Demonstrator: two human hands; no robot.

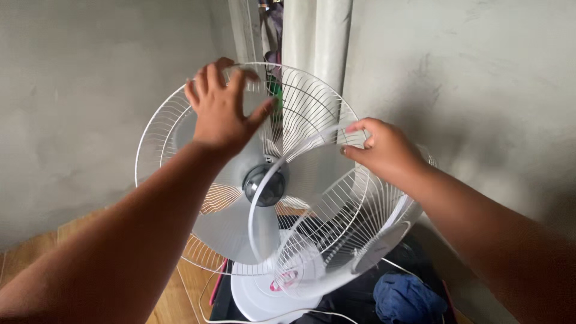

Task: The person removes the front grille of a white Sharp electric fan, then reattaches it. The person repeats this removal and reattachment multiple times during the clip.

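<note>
A: Where are the hands?

B: The left hand [223, 111], fingers spread and gripping nothing, rests against the top of the rear grille [180, 114] of a white stand fan. The right hand [384, 149] pinches shut on the rim of the front grille [336, 240], which hangs loose and tilted, swung down to the right.

A: How far along does the work look?

B: The front grille is off the fan, judging by how it hangs. The blades [225, 225] and dark hub [267, 185] are bare; the rear grille is on the fan.

A: What surrounds it?

B: The fan's round white base [258, 300] stands on a wooden floor [174, 300], a white cord [210, 300] trailing beside it. Blue cloth [405, 300] lies on something dark below the loose grille. Grey walls [78, 108] and a pale curtain [315, 36] crowd in behind.
</note>
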